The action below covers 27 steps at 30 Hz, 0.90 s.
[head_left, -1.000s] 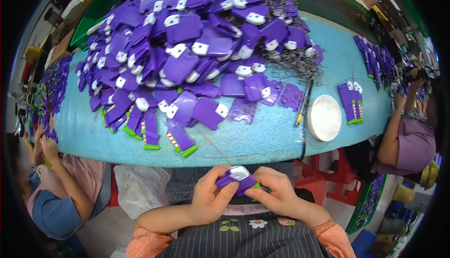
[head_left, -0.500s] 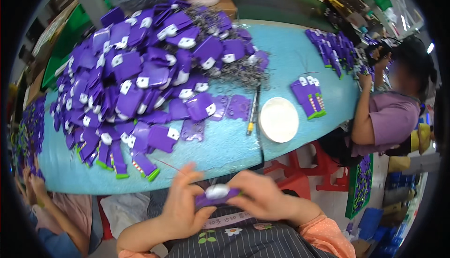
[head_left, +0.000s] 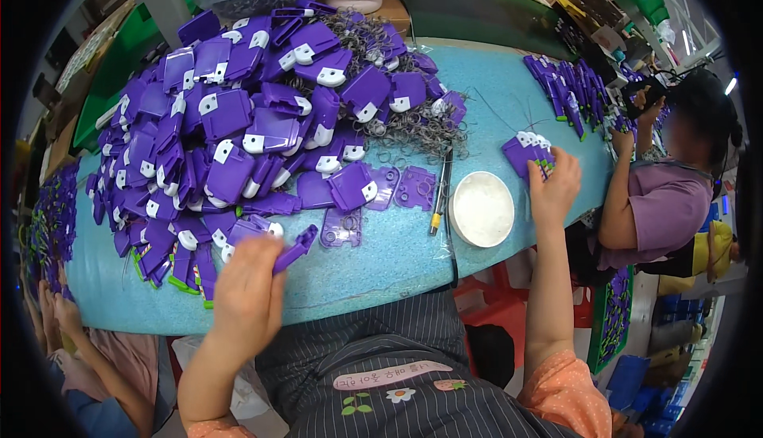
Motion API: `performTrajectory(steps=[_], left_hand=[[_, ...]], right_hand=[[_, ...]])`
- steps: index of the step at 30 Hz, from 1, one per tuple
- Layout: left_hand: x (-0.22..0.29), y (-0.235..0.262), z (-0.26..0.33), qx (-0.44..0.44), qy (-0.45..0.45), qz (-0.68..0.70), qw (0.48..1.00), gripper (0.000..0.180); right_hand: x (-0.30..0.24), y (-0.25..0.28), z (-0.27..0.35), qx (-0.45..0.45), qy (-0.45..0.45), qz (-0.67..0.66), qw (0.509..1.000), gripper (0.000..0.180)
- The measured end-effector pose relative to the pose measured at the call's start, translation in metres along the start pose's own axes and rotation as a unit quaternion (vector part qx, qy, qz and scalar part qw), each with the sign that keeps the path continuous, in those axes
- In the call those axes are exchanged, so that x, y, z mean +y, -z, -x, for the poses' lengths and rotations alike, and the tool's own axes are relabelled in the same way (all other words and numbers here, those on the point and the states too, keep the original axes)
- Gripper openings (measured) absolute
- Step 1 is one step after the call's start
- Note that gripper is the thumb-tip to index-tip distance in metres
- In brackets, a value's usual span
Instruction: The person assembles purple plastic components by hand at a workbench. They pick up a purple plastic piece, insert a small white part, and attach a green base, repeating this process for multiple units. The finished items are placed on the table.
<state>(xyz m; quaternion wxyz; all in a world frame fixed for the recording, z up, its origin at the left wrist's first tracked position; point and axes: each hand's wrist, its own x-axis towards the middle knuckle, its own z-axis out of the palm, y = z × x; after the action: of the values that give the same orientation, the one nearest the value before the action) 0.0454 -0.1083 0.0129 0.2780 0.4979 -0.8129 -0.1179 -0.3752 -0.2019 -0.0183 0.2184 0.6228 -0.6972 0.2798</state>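
My left hand [head_left: 245, 291], slightly blurred, is closed on a curved purple plastic piece [head_left: 296, 250] at the front edge of the heap. The heap [head_left: 218, 112] holds many flat purple plastic casings with white rounded corners. On the right, my right hand [head_left: 559, 180] pinches the near end of a purple piece in a small row of purple plastic pieces [head_left: 520, 153] with white tops and thin wires. My fingers cover most of the red-and-white striped, green-tipped ends. Several green-ended purple pieces [head_left: 184, 271] lie at the heap's near left side.
A round white tub [head_left: 482, 209] and a yellow-ended cutter [head_left: 435, 219] stand between my hands. Grey wire rings [head_left: 413, 132] lie beside the heap. Across to the right, a co-worker [head_left: 660, 176] sits by more purple pieces [head_left: 560, 88]; another person's hands [head_left: 63, 311] show at far left.
My hands have parted from the purple piece they held together above my lap. The right reached out to the row on the right, the left to the heap's front edge.
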Motion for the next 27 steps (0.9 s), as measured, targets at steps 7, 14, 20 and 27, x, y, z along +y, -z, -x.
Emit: performTrajectory(steps=[7,14,20,27], left_hand=[[0.062,-0.033,0.042,-0.038,0.200,0.324,0.924,0.032],[0.053,-0.020,0.062,-0.126,0.136,0.395,0.900,0.059],[0.028,-0.034,0.084,0.012,0.310,0.507,0.804,0.041],[-0.037,0.027,0.091,0.257,0.401,0.480,0.737,0.023]], right_hand=[[-0.171,0.109,0.062,-0.367,0.244,-0.363,0.821,0.083],[-0.200,0.092,0.099,-0.395,0.192,-0.479,0.760,0.075],[-0.211,0.083,0.120,-0.294,0.195,-0.476,0.806,0.077],[-0.266,0.057,0.092,-0.253,0.397,-0.379,0.797,0.062]])
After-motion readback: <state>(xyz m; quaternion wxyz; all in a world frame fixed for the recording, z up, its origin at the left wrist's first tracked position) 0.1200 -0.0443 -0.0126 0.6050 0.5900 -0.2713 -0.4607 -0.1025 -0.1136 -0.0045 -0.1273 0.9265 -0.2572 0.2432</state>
